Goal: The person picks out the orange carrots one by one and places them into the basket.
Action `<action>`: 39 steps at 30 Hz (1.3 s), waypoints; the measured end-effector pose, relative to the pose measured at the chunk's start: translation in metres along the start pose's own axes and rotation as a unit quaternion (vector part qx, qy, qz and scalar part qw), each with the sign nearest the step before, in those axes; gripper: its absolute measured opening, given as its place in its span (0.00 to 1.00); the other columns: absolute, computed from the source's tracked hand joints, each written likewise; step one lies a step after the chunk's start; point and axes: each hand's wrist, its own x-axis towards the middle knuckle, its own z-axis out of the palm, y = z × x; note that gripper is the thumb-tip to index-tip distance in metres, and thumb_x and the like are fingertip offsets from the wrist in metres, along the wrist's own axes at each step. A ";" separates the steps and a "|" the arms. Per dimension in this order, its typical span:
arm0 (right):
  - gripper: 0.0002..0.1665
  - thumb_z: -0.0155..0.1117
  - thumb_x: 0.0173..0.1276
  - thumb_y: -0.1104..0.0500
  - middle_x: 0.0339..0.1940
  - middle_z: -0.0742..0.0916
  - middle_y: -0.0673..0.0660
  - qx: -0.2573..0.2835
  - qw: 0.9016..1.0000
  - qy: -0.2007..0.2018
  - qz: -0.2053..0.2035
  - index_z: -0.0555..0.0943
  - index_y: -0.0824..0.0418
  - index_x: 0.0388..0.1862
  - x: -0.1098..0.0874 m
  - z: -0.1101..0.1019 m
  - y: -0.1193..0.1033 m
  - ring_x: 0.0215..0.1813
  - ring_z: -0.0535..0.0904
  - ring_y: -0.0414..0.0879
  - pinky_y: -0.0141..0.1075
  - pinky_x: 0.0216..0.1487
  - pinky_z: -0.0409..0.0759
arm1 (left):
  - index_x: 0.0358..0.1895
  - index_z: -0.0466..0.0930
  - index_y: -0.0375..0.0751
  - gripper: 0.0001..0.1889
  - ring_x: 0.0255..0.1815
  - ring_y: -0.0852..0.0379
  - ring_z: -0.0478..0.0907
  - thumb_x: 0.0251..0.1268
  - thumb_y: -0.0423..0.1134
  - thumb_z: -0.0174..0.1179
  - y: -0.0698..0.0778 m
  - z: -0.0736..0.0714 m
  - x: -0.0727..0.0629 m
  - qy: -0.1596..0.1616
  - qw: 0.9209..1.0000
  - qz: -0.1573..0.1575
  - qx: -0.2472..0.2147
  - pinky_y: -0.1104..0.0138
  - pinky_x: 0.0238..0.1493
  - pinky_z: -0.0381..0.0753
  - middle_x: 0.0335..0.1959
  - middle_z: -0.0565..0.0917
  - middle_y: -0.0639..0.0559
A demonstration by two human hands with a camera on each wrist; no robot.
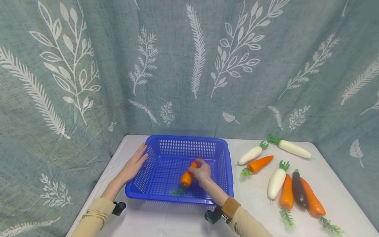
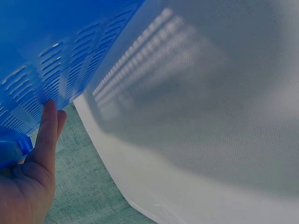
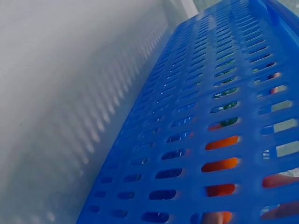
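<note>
A blue plastic basket [image 1: 189,138] with slotted walls stands on the white table. Inside it, my right hand [image 1: 202,171] grips an orange carrot [image 1: 186,179] from above. The carrot slants, its green leafy top toward the front wall. In the right wrist view, slots in the basket wall [image 3: 187,126] show bits of orange and green. My left hand [image 1: 134,166] is at the basket's left side, fingers fairly straight. The left wrist view shows the left fingers [image 2: 46,135] against the outside of the wall.
Right of the basket lie a white radish [image 1: 250,155], a carrot [image 1: 261,164] and another radish [image 1: 294,149] farther back. Nearer are a radish [image 1: 276,183], a carrot [image 1: 286,192], a dark eggplant [image 1: 299,191] and another carrot [image 1: 313,199]. A patterned curtain [image 1: 177,65] hangs behind the table.
</note>
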 end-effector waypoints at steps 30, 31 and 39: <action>0.33 0.68 0.57 0.72 0.52 0.79 0.70 0.054 0.993 -0.077 0.065 0.72 0.73 0.63 0.000 -0.001 0.002 0.49 0.79 0.57 0.47 0.48 0.84 | 0.75 0.46 0.26 0.30 0.77 0.33 0.41 0.81 0.44 0.37 -0.002 0.000 0.001 -0.006 1.000 -0.009 -0.003 0.40 0.73 0.43 0.77 0.45 0.33; 0.33 0.67 0.56 0.72 0.52 0.78 0.70 0.058 0.993 -0.079 0.065 0.72 0.73 0.63 0.000 0.000 0.003 0.50 0.79 0.58 0.47 0.49 0.84 | 0.75 0.46 0.26 0.30 0.77 0.33 0.41 0.81 0.44 0.37 -0.002 0.000 0.001 -0.006 1.000 -0.008 -0.004 0.40 0.73 0.43 0.77 0.45 0.33; 0.31 0.64 0.58 0.72 0.56 0.78 0.70 0.070 0.991 -0.094 0.060 0.72 0.74 0.63 0.000 0.001 0.003 0.50 0.79 0.61 0.51 0.51 0.82 | 0.75 0.47 0.26 0.31 0.76 0.33 0.42 0.81 0.45 0.37 -0.002 0.001 0.001 -0.004 1.000 -0.006 -0.002 0.40 0.73 0.44 0.77 0.46 0.33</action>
